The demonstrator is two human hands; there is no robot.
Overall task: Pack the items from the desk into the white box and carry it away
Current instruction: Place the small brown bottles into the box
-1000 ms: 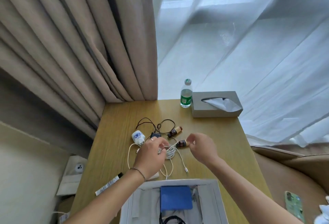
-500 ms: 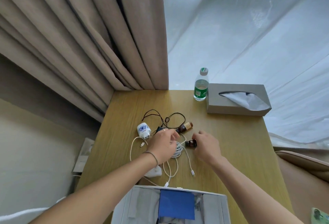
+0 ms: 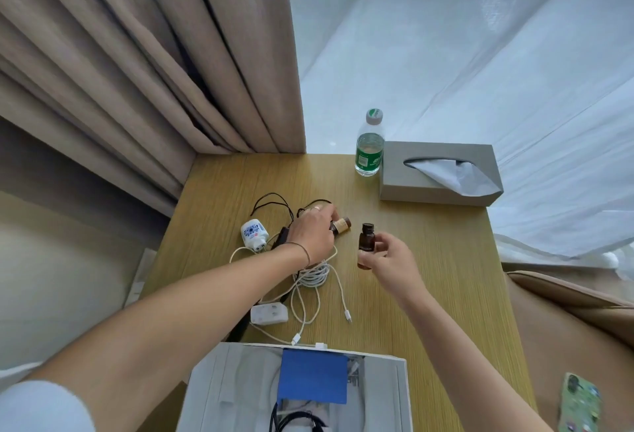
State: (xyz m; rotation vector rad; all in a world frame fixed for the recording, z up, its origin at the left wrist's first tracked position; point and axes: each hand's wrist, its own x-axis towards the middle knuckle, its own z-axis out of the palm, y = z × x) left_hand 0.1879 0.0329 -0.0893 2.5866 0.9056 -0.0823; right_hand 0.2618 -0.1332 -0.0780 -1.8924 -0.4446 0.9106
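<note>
A small dark brown bottle (image 3: 365, 245) with a dark cap stands upright in the air above the table (image 3: 429, 260), pinched in the grip of the right hand (image 3: 389, 262). A second brown bottle (image 3: 340, 225) with a tan label lies on its side under the left hand's (image 3: 310, 234) fingers. Beside them lie a tangled white cable (image 3: 314, 277), a black cord (image 3: 274, 202), a white plug with blue print (image 3: 254, 233) and a white adapter (image 3: 269, 314). The white box (image 3: 403, 394) sits open at the near edge, holding a blue card (image 3: 312, 376).

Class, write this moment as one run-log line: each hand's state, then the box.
right hand: holds dark vial upright above desk | left hand: on lying brown bottle | white box: open, near edge
</note>
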